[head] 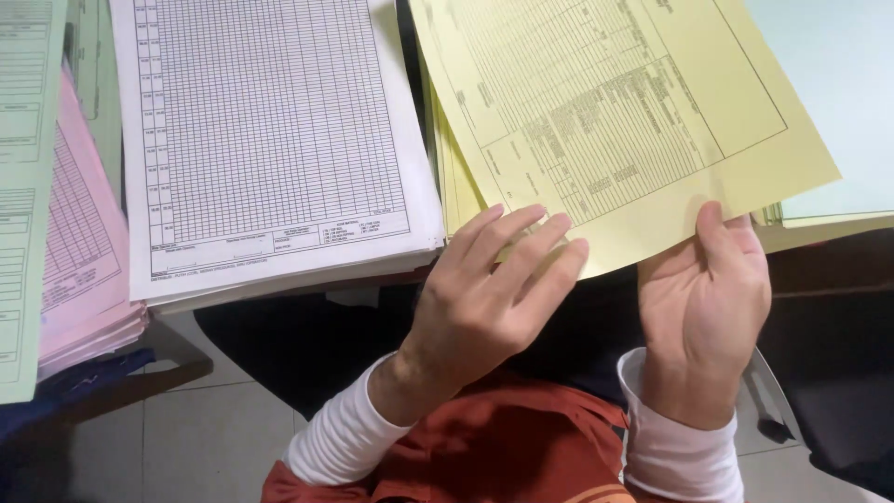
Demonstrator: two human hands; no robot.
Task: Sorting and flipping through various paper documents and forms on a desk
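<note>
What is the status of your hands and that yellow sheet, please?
Left hand fingers on the yellow sheet near its lower edge. Right hand pinching its lower right edge. White stack close alongside, yellow stack beneath.

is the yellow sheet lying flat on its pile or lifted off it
Lifted. The yellow sheet sits askew over the yellow pile, its near edge pinched by the right hand, left hand fingers at its edge.
</note>
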